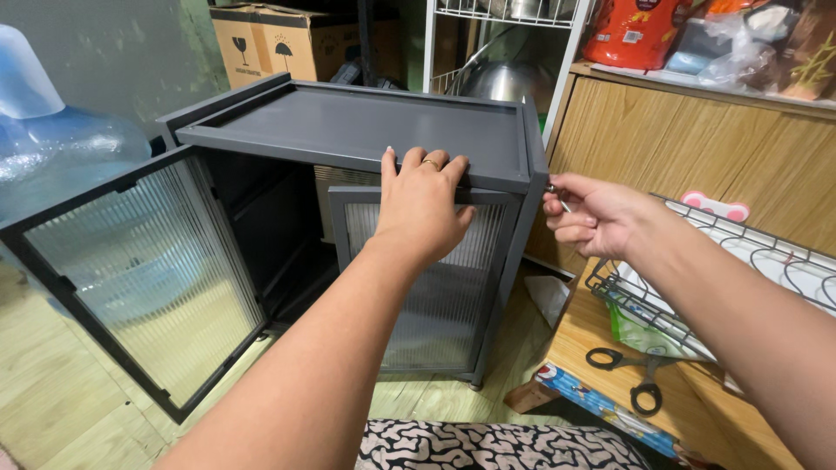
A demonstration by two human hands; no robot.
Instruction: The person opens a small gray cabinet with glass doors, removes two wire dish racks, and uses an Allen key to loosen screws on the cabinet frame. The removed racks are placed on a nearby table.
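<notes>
cabinet point(348, 130) dark grey | scissors point(631, 374) black | bottle point(61, 148) blue

Dark grey metal cabinet point(366, 130) upright on the floor, left ribbed-glass door point(144, 278) swung open, right door point(435, 278) shut.

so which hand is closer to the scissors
Right. The right hand is at the cabinet's right side, above the scissors; the left hand rests on its top edge, farther left.
</notes>
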